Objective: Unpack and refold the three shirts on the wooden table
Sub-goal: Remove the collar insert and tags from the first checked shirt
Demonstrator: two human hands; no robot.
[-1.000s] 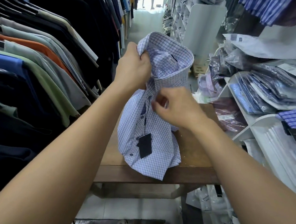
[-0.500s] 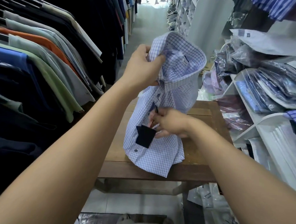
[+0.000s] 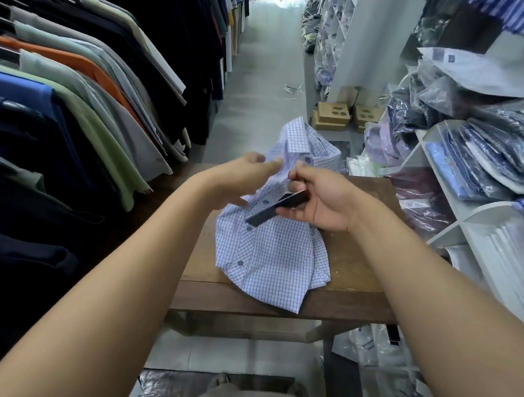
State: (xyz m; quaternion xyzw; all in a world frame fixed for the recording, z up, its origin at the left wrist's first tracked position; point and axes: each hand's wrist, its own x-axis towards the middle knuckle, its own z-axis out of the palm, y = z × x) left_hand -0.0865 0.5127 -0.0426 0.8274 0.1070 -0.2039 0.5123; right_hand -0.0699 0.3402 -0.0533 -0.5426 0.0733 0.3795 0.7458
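We see a narrow brown wooden table (image 3: 358, 267) hemmed in on both sides: a rack of hanging dark, green and orange garments (image 3: 91, 93) crowds its left edge, and white shelves stacked with plastic-bagged shirts (image 3: 473, 166) stand close along its right edge. A pale tiled aisle (image 3: 263, 74) lies open beyond the far edge. On the tabletop, bare wood shows as a broad strip towards the right edge and a thinner one on the left. Both forearms reach in from the near edge. The left hand (image 3: 243, 181) is blurred, fingers stretched towards the shirt front just below the collar; we cannot tell whether it pinches the cloth or only touches it. The right hand (image 3: 322, 202), palm turned inward, curls its fingers round a flat dark hang tag (image 3: 272, 208) that slants down to the left. The blue-and-white checked button-up shirt (image 3: 275, 261) lies loosely crumpled along the table's middle, dark buttons showing, collar raised over the far edge, and one hem corner hanging over the near edge
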